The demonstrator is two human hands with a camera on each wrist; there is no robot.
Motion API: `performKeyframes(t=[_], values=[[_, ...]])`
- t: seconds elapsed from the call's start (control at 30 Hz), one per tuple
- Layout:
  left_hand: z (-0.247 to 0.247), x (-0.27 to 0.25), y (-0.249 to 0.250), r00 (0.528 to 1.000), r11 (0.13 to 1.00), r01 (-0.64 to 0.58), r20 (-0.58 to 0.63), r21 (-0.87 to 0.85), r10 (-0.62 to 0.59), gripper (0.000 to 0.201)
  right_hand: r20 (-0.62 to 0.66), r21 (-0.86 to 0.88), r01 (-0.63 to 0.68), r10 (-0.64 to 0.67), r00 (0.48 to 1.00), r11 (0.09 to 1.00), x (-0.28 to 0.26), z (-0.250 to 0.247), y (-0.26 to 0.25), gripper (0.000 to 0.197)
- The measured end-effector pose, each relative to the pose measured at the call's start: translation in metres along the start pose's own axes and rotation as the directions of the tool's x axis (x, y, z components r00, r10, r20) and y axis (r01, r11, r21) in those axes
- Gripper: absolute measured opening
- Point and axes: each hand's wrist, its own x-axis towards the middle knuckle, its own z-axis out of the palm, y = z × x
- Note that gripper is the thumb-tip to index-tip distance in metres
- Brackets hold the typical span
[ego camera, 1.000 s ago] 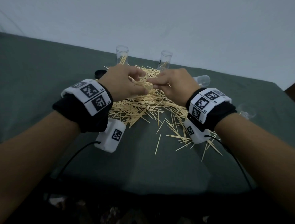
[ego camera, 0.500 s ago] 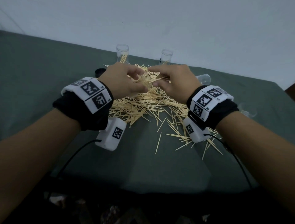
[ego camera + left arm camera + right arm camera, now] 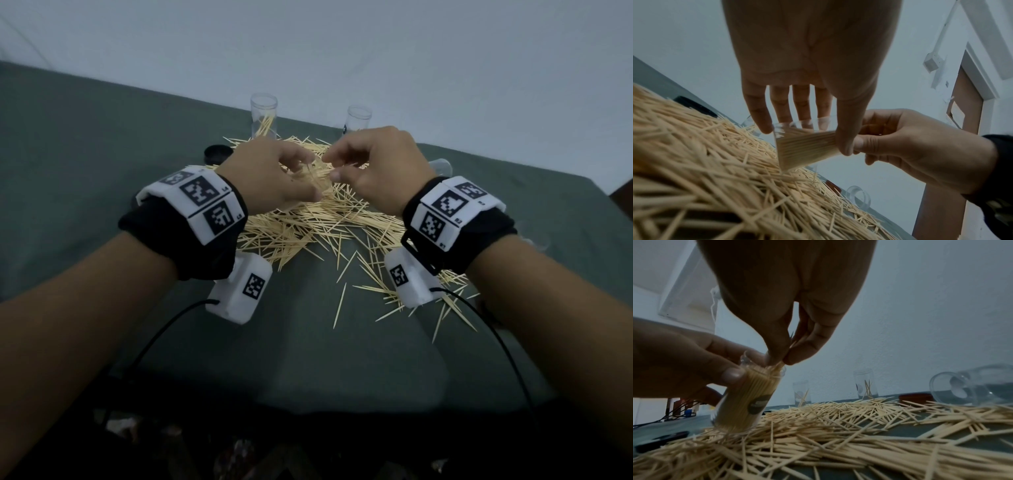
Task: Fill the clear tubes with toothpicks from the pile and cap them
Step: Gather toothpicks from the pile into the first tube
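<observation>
My left hand (image 3: 805,138) grips a clear tube (image 3: 803,146) packed with toothpicks, thumb on one side and fingers on the other. The tube (image 3: 748,394) leans, with its base on the toothpick pile (image 3: 308,226). My right hand (image 3: 784,360) pinches a few toothpicks between thumb and forefinger at the tube's open mouth. In the head view the hands (image 3: 301,178) (image 3: 329,168) meet over the pile and hide most of the tube.
Two upright clear tubes (image 3: 263,116) (image 3: 358,121) with a few toothpicks each stand behind the pile. A clear tube (image 3: 972,387) lies on its side at right, by a red-brown cap (image 3: 914,397). A black cap (image 3: 217,154) lies left. Loose toothpicks spread over the green cloth (image 3: 102,154).
My right hand's fingers, stretched forward over the pile half a second ago, have curled back into a pinch beside the left hand. The left hand has barely moved.
</observation>
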Motion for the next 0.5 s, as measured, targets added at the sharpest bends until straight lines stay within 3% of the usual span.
performKeyframes(t=[0.23,0.3,0.5], values=[[0.0035,-0.0008,0.0023,0.999,0.999,-0.036,0.015,-0.013,0.037,0.057,-0.02,0.027,0.046,-0.045,0.999,0.999,-0.0035,0.002,-0.0029,0.017],[0.0023,-0.0001,0.0008,0.999,0.999,-0.034,0.013,-0.02,0.035,0.06,-0.042,0.026,0.042,-0.041,0.998,0.999,-0.0032,0.0001,-0.0016,0.022],[0.0042,-0.0012,0.0069,0.995,0.993,-0.09,0.038,-0.079,0.093,0.059,-0.135,0.124,0.025,-0.008,0.991,0.992,-0.0056,-0.0004,-0.0007,0.015]])
